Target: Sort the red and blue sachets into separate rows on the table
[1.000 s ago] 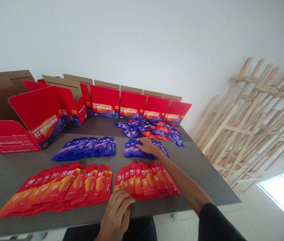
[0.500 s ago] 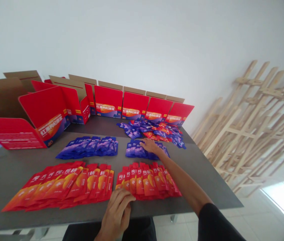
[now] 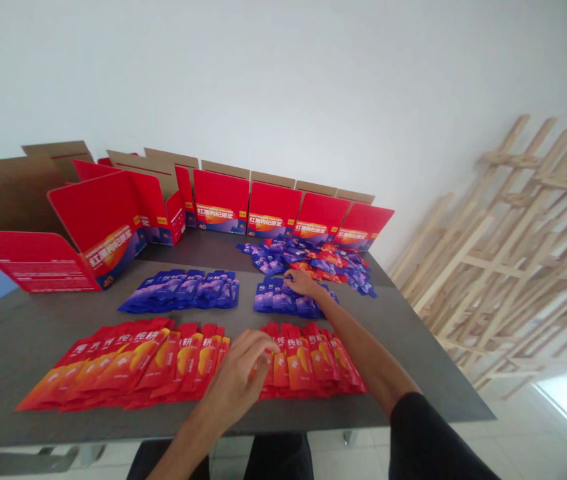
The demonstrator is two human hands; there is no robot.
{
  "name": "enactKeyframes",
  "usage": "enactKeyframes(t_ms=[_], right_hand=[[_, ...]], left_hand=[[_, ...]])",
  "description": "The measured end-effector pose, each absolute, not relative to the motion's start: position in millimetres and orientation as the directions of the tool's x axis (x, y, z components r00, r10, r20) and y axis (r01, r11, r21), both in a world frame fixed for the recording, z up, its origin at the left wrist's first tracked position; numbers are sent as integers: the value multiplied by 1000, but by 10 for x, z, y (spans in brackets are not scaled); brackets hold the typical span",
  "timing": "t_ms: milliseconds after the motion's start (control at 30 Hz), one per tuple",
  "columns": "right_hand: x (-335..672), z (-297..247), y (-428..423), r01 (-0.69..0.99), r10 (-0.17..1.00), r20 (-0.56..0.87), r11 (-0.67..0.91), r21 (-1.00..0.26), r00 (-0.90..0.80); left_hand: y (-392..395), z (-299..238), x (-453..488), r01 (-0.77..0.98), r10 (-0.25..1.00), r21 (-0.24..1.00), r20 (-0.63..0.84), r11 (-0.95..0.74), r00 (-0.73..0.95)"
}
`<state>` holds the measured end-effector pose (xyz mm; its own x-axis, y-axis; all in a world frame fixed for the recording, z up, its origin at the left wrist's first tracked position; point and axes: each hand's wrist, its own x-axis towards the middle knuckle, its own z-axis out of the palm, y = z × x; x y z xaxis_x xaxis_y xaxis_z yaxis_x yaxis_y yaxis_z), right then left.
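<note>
My left hand (image 3: 243, 367) hovers over the near edge of the red sachets, between the left red row (image 3: 133, 360) and the right red row (image 3: 308, 360). Its fingers are loosely bent, thumb apart, holding nothing. Farther out, my right hand (image 3: 303, 283) reaches to the right row of blue sachets (image 3: 276, 297), its fingertips pinched on the top edge of one. The hand and forearm cover part of that row. Another overlapping row of blue sachets (image 3: 183, 290) lies to the left. A mixed loose heap of blue and red sachets (image 3: 313, 257) sits just beyond my right hand.
Several open red cartons (image 3: 221, 200) stand along the back of the grey table (image 3: 413, 387). A larger-looking open carton (image 3: 28, 263) is at the left, nearer to me. Wooden easels (image 3: 498, 260) lean beyond the right edge, beside a white wall (image 3: 283, 87).
My left hand has lifted forward from the table's front edge to over the red sachets. My right hand stays at the blue row, shifted very little. The view has turned slightly.
</note>
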<state>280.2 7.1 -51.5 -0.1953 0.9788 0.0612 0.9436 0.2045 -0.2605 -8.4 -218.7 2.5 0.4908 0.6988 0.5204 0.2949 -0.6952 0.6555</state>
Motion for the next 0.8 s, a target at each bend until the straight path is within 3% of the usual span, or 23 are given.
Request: enactKeyframes(t_ms=[300,800], right_hand=[[2928,-581,-34,915,956,153,287,-283,-252],[2946,-586,-217,891,935,159,351,-288,-317]], left_hand=[[-1184,-129,305,454,623,436,429,-777,654],[-665,-533,615,531,653,393,315,-751,689]])
